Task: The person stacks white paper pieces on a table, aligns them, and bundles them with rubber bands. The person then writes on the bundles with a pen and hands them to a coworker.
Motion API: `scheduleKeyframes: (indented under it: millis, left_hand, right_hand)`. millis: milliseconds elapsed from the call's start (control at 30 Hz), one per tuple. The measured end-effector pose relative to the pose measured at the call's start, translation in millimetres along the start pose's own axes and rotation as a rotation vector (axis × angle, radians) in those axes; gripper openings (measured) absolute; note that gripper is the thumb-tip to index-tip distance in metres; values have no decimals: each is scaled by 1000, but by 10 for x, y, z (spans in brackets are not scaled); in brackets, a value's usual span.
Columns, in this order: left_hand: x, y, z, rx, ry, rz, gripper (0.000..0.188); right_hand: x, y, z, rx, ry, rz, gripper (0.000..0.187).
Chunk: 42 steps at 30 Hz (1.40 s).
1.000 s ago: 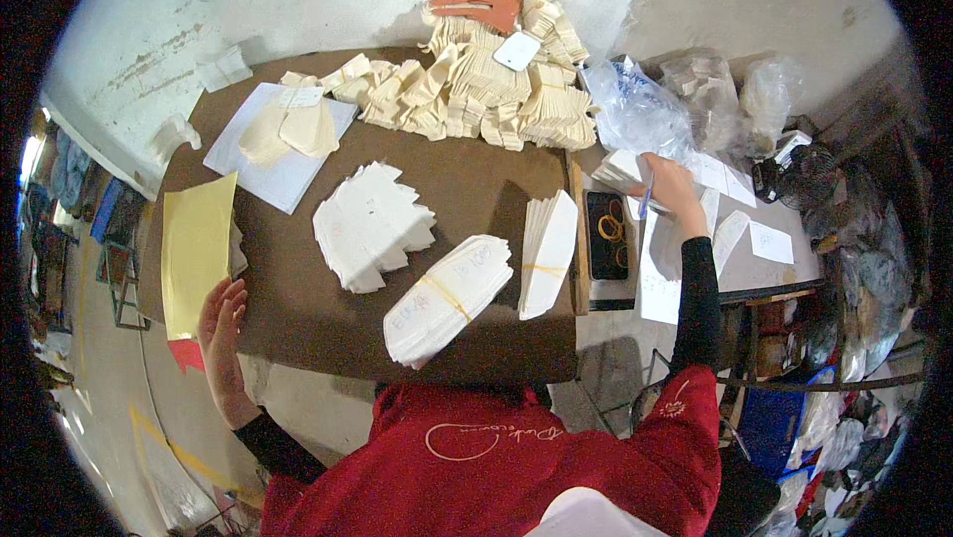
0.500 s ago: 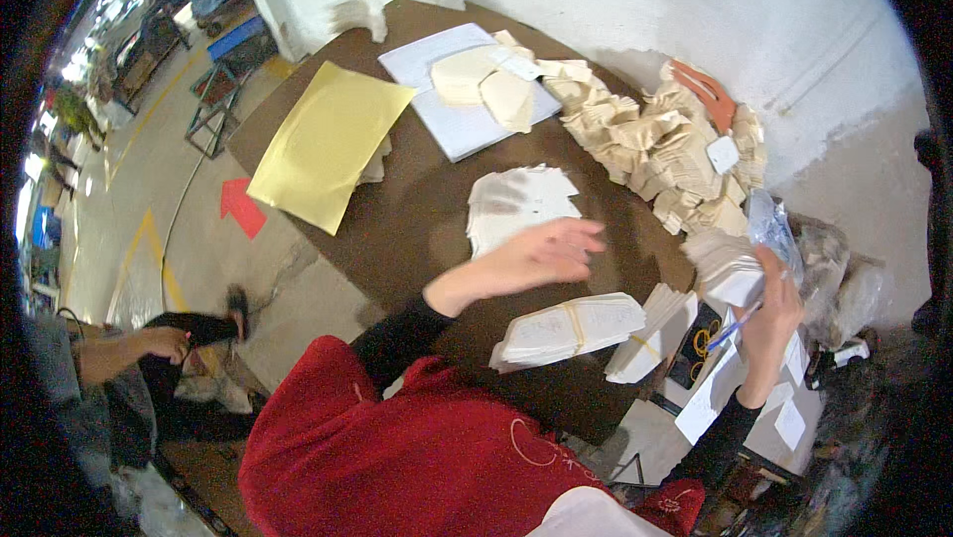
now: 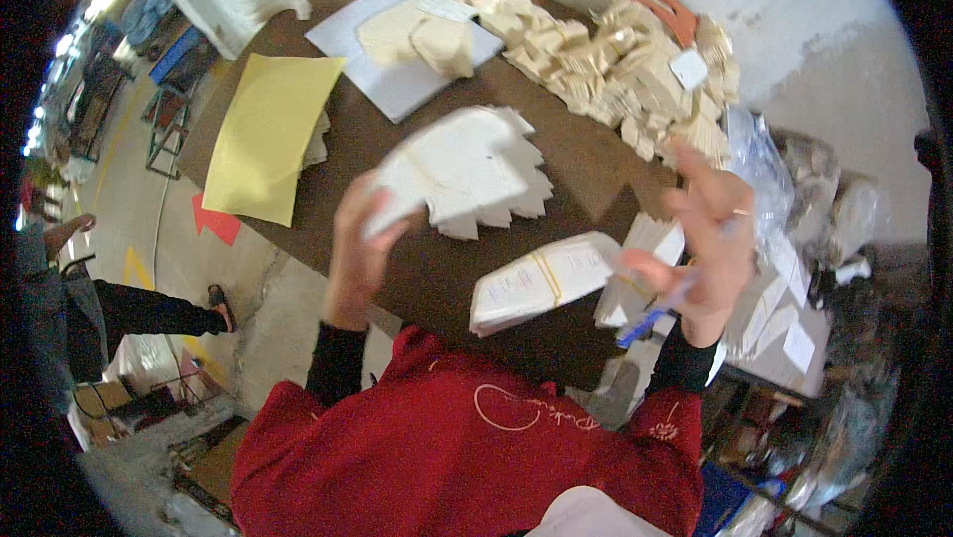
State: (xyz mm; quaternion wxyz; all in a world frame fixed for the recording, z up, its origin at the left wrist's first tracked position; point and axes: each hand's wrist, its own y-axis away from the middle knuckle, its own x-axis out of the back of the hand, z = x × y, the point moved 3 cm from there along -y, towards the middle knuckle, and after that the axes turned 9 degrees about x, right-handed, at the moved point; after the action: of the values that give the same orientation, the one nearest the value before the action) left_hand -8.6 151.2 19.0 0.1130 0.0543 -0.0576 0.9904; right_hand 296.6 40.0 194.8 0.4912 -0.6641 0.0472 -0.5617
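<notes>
My left hand is closed on the near-left edge of a stack of white cut paper pieces, with a faint pale band across it. Jagged-edged white pieces show under and beside that stack, over the brown table. Blurred by motion, my right hand hovers at the table's right side with its fingers spread. A slim blue tool, too smeared to name, hangs under its palm and seems tucked in the hand. Between the hands lies a banded white paper bundle; another paper bundle sits beside my right hand.
A yellow sheet covers some pieces at left. Cream pieces rest on a white pad. A heap of cream pieces and an orange hand-shaped item lie along the wall. Clear plastic bags stand right; another person is at left.
My left hand has moved left and gripped a white paper stack. My right hand has let go of the stack it held and moved left with the blue tool. The whole view has shifted.
</notes>
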Motion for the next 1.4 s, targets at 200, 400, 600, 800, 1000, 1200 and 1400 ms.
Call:
scheduleKeyframes:
  millis: [200,400,600,800,1000,1200,1400]
  left_hand:
    - [999,313,-501,683,111,424,51]
    - [1124,103,-132,173,-1150,336,50]
    - [-152,-46,485,150,-407,-213,52]
    - [-1448,288,602,20,-540,-792,95]
    - [-1321,-79,214,369,-305,-851,81]
    - [-1243,-41,157,557,22,-633,68]
    - [-1596,-81,403,403,161,-553,69]
  right_hand:
    - [209,1022,-36,-528,-80,90,40]
    - [144,1733,-349,-837,-142,237,30]
    - [61,2062,-746,-1025,-191,334,28]
    - [-170,2136,-1054,-1332,-297,405,74]
    - [-377,2089,-989,-1376,-301,450,84]
    - [-683,1979,-567,-1350,-185,370,92]
    - [-719,2024,-519,-1439,-56,388,87]
